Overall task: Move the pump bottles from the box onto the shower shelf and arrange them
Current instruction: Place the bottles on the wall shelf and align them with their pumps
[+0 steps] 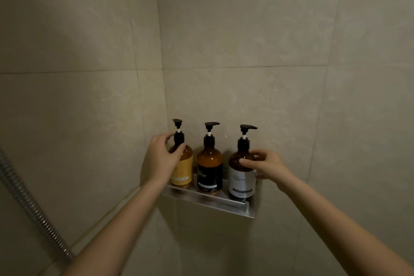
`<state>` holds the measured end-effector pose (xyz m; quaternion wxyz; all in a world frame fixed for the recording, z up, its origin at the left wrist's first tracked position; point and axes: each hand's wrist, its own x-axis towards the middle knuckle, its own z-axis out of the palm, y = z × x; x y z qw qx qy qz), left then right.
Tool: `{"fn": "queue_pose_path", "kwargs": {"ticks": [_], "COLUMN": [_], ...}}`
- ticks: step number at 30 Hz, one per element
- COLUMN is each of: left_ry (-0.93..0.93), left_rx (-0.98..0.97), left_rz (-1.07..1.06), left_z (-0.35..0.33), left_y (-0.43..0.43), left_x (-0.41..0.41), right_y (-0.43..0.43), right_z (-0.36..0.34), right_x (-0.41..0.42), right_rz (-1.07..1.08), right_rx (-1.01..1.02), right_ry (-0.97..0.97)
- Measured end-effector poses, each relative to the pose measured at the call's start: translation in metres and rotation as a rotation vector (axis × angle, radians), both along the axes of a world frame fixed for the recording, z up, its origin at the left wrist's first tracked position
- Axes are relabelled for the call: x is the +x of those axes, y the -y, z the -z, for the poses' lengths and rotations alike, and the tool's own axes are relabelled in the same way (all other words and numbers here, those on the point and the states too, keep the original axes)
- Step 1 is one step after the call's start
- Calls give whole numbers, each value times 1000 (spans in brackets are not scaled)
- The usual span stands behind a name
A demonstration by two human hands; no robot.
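Three amber pump bottles with black pumps stand upright in a row on the metal shower shelf [224, 205]. The yellow-label bottle [186, 168] is at the left, the black-label bottle [210, 170] in the middle, the white-label bottle [240, 177] at the right. My left hand [160, 159] wraps the yellow-label bottle's shoulder and neck from the left. My right hand [267, 166] grips the white-label bottle's shoulder from the right, thumb across its front. The box is out of view.
Beige tiled walls meet in a corner just left of the shelf. A ribbed metal shower hose [29, 204] runs down the left wall. The shelf has a low front rail and is fixed to the right-hand wall.
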<state>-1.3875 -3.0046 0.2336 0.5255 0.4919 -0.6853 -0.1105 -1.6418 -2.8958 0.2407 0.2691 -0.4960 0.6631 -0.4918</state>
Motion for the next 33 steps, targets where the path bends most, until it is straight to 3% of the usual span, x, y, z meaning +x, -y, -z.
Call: {"fn": "queue_pose_path", "kwargs": {"ticks": [3,9,16,23,27,30,33], "left_ry": [-32,34,18,0,-136,-84,12], "left_rx": [-119,18,-82,-60,-133,-46,4], "left_rz": [96,158,94,101,193,370,374], "left_z": [-1,22,31,32,25,10,-1], "left_y": [-26,-49,-53,-55,-69,-74,-75], "left_x": [-16,-56,-67,-67,-72,-85,-100], "right_y": [-1,-2,-3,-6,-18,-22,-17], "right_z": [1,2,1,-3,-34,-70,-99], "right_x": [0,0,3,2,-17,-28,-22], "right_rz": [-6,11,44,19,-4,-7,-89], "right_rx": [-7,-17,-8,33,-147,-251,-190], "right_ry": [6,3,-13,-89,-49,-101,-228]}}
